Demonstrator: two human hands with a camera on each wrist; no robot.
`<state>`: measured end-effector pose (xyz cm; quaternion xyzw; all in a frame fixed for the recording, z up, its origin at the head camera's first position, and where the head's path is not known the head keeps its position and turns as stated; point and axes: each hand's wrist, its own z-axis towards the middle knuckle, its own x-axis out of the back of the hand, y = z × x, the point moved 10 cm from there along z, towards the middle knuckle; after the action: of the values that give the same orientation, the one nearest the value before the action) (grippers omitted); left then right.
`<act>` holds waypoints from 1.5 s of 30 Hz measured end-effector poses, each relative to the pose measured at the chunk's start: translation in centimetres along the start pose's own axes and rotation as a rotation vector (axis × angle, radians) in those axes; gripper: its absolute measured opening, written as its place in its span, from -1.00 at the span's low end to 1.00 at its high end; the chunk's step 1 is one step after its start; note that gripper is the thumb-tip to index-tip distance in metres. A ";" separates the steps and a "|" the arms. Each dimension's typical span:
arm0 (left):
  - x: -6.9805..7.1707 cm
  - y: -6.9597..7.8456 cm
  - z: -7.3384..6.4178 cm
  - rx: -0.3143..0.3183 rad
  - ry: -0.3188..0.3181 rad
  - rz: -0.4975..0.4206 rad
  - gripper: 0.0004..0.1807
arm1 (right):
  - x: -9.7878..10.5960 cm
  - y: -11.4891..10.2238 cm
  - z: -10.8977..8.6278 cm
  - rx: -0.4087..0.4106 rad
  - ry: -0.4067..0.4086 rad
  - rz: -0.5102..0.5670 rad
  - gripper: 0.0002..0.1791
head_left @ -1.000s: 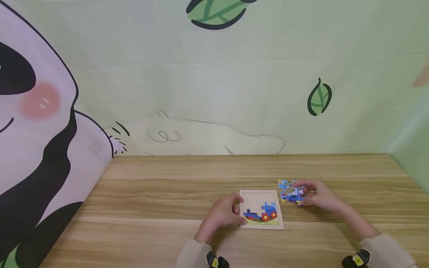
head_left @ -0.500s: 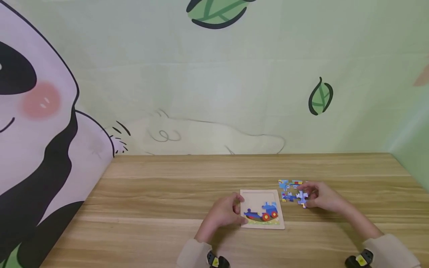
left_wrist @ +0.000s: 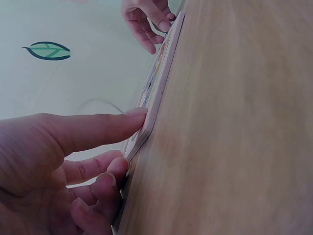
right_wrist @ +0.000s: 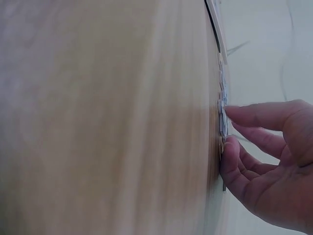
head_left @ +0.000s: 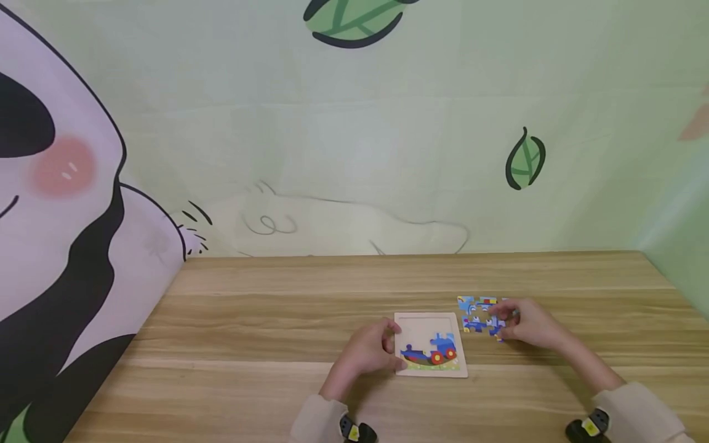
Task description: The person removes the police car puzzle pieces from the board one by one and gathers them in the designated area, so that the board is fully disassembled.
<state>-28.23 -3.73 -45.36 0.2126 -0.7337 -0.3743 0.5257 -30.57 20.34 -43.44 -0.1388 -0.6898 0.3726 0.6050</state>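
A square wooden puzzle tray (head_left: 429, 376) lies on the table, its lower part filled with pieces picturing a blue train with red wheels (head_left: 443, 346). My left hand (head_left: 368, 349) grips the tray's left side; in the left wrist view its thumb (left_wrist: 98, 131) presses on the border, with the fingers at the edge. Just right of the tray lie several loose jigsaw pieces (head_left: 468, 304). Among them my right hand (head_left: 528, 323) pinches a blue jigsaw piece (head_left: 494, 325) low over the table. The right wrist view has thumb and fingers (right_wrist: 244, 166) around that piece's edge.
The wood-grain table (head_left: 266, 320) reaches back to a pale green wall (head_left: 354, 135) printed with leaves and a large panda (head_left: 66, 246). Black devices (head_left: 588, 426) are strapped to both wrists, over light sleeves (head_left: 637, 409).
My right hand lifted and tilted a blue jigsaw piece toward itself, then brought it back down and slightly left among the others. The left hand stays on the tray.
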 end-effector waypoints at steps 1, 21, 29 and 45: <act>0.0 0.0 0.0 -0.002 -0.001 0.000 -0.45 | 0.0 0.0 0.0 -0.001 -0.005 0.005 -0.55; 0.0 -0.1 0.0 -0.002 -0.002 -0.005 -0.45 | -0.1 0.0 0.0 -0.022 0.005 0.011 -0.49; 0.0 -0.1 -0.1 -0.005 0.001 0.002 -0.44 | 0.3 -0.8 -0.1 -0.011 0.022 0.084 -0.45; -0.1 0.0 0.0 -0.006 -0.005 0.000 -0.45 | -5.3 -6.4 1.5 0.140 -0.156 0.137 -0.56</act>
<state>-28.25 -3.69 -45.43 0.2103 -0.7339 -0.3769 0.5246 -29.07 12.07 -42.98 -0.1135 -0.6960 0.4700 0.5308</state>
